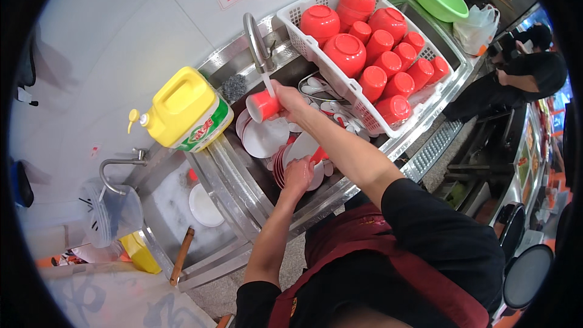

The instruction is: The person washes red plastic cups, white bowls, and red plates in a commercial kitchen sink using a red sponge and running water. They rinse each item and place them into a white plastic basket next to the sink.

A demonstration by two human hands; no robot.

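My right hand (290, 102) grips a red cup (268, 105) with a pale inside, tilted on its side. Water from the curved faucet (258, 41) runs down onto it. Lower in the same sink basin, my left hand (299, 174) is closed on a red piece of tableware (319, 155), partly hidden by my right forearm. Beside that hand leans a stack of red-edged plates (278, 171). White bowls (264, 139) lie below the cup. White spoons (339, 111) are heaped in the basin, some by a wire-rimmed strainer (314, 83).
A white plastic basket (319, 57) of upturned red bowls and cups spans the sink's right side. At left stand a yellow detergent jug (182, 100) and a foamy basin (171, 196) with a white bowl (205, 205). Another person (524, 68) stands at far right.
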